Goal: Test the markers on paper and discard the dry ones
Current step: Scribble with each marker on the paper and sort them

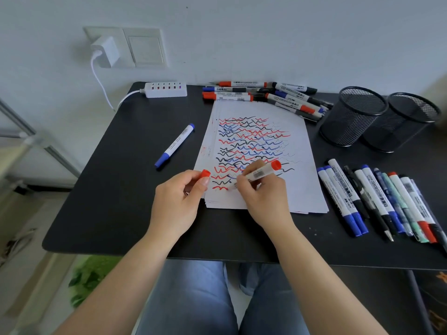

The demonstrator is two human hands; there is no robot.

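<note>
Readable in part only: "WHITEBOARD" printed along the barrel of a blue-capped marker (377, 192) in the row right of the paper stack (297, 141). Similar printing, upside down and too blurred to spell out, on markers in the pile (285, 97) beyond the paper stack. A barcode, digits illegible, on the red marker (260, 173) over the paper stack. No other legible text.
</note>
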